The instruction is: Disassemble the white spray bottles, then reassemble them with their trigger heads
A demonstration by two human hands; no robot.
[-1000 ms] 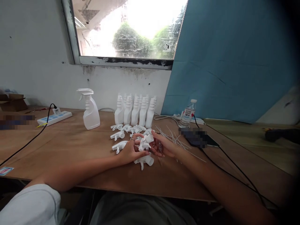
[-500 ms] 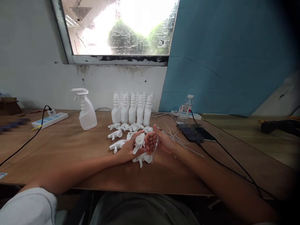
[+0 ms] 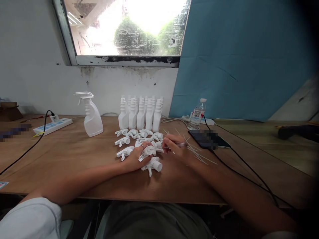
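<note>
My left hand (image 3: pixel 137 158) is closed on a white spray head (image 3: pixel 148 151), its round cap facing right. From the right, my right hand (image 3: pixel 176 145) pinches a thin screwdriver-like tool (image 3: pixel 182 144); its slim shaft points left to the spray head's cap. Whether the tip touches inside is too small to tell. Several loose spray heads (image 3: pixel 122 141) lie on the table around my left hand, one (image 3: pixel 155 164) just below it. Behind them stand rows of white bottles (image 3: pixel 141 116) without heads.
A complete spray bottle (image 3: pixel 93 121) stands at the left, near a power strip (image 3: pixel 53 126). Thin white tubes (image 3: pixel 199 155) lie right of my right hand. Farther right are a water bottle (image 3: pixel 197 114), a dark phone-like device (image 3: pixel 203 139) and black cables (image 3: pixel 244 182).
My right hand has turned the tool from nearly upright to sideways, its shaft now at the spray head's cap. The held spray head has tilted slightly and moved a little.
</note>
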